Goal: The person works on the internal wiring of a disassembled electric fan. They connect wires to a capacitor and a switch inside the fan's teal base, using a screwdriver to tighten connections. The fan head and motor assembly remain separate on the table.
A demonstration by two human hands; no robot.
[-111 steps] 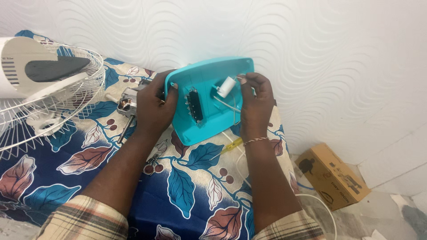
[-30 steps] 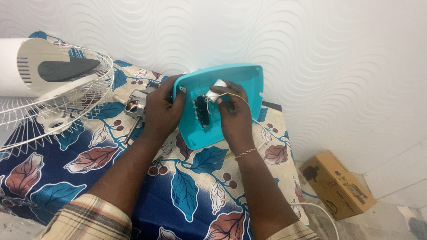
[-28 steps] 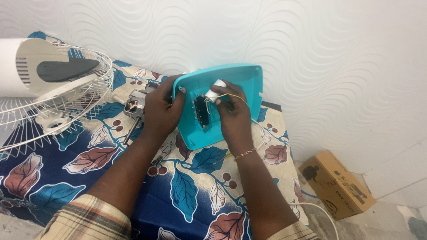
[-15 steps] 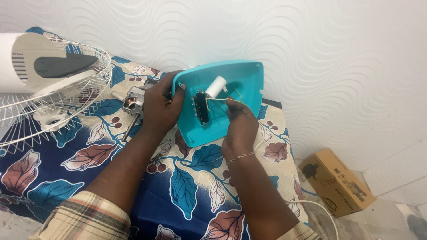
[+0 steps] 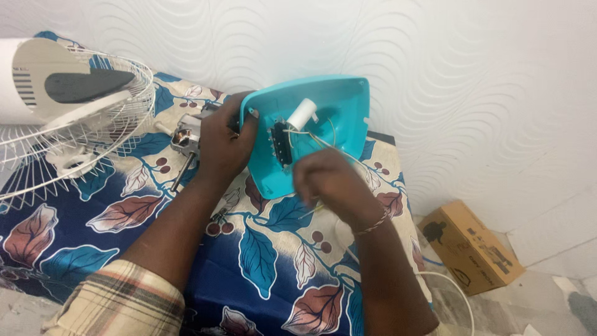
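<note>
My left hand (image 5: 224,144) grips the left edge of a turquoise plastic fan housing (image 5: 339,109), tilted up with its hollow inside facing me. Inside it sit a white cylindrical capacitor (image 5: 303,114), a black switch block (image 5: 281,143) and thin wires (image 5: 320,140). My right hand (image 5: 329,183) is below the housing's lower edge, fingers curled, blurred from motion; thin wires run toward it, but I cannot tell whether it pinches them. A small metal fan motor (image 5: 185,138) lies behind my left hand on the cloth.
A white fan body (image 5: 37,81) with a wire grille (image 5: 93,146) lies at the left on a table covered with blue leaf-patterned cloth (image 5: 261,261). A cardboard box (image 5: 471,246) stands on the floor at right, next to a white cable (image 5: 451,289). A white textured wall is behind.
My right hand has drawn down and out of the housing toward me, from the switch area to below its lower edge. The left hand still holds the housing.
</note>
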